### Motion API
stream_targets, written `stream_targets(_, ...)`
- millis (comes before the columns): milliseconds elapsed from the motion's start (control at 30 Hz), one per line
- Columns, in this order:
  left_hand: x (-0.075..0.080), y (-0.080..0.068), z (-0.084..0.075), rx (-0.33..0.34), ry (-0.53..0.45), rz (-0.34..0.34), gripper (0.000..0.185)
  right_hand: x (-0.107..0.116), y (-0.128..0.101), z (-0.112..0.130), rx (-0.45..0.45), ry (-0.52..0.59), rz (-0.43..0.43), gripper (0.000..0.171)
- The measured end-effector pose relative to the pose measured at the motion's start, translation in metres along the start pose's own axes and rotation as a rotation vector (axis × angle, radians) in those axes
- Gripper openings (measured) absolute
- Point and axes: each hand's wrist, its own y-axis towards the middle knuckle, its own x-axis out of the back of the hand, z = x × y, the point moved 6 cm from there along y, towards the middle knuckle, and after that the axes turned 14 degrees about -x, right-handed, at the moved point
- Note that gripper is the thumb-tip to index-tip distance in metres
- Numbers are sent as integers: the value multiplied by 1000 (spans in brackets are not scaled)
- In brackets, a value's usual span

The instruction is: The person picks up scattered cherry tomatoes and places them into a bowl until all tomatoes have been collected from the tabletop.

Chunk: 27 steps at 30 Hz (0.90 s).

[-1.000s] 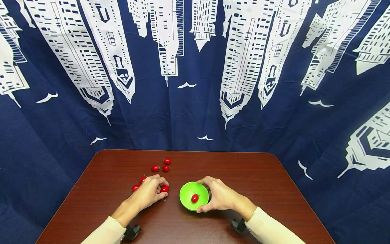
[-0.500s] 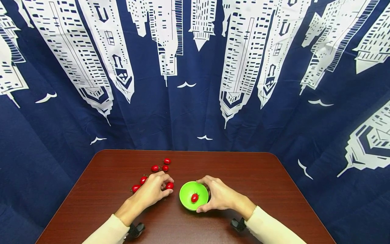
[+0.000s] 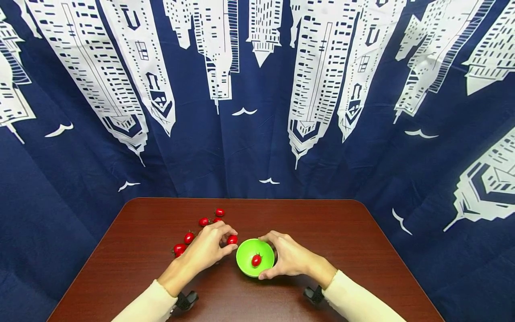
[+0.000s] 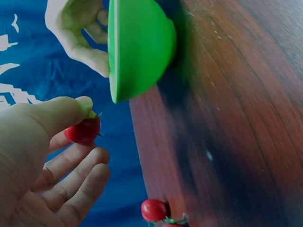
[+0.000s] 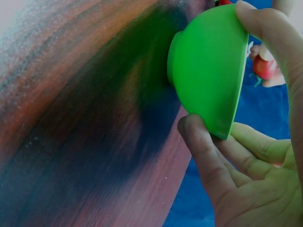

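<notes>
A red cherry tomato (image 3: 232,239) with a green stem is pinched between thumb and fingers of my left hand (image 3: 206,248), just left of the green bowl (image 3: 243,259). In the left wrist view that tomato (image 4: 84,131) hangs clear of the table, apart from the bowl (image 4: 142,52). My right hand (image 3: 291,256) holds the bowl from its right side. The right wrist view has its thumb at the rim and its fingers against the other side of the bowl (image 5: 208,71). Inside the upright bowl lies one cherry tomato (image 3: 256,260).
Several more cherry tomatoes lie left of the bowl: one at the back (image 3: 219,212), a tomato beside it (image 3: 204,222), and others near my left wrist, such as a tomato (image 3: 189,237). Beneath is a brown wooden table (image 3: 322,223), with a blue printed curtain (image 3: 241,152) behind.
My left hand has carried its tomato rightward and slightly away from me, toward the bowl's rim. The right hand and the bowl have stayed in place.
</notes>
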Motion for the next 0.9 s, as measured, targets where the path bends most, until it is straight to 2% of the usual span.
stream_targets(167, -2, 8, -7, 1, -9, 20, 29, 0, 0, 1, -6, -2, 3, 90)
stream_targets(500, -12, 24, -22, -64, -65, 28, 25, 1, -1, 1, -30, -1, 22, 90)
stream_targets(900, -25, 33, -29, -74, -70, 59, 24, 1, -1, 2, -39, -5, 21, 90)
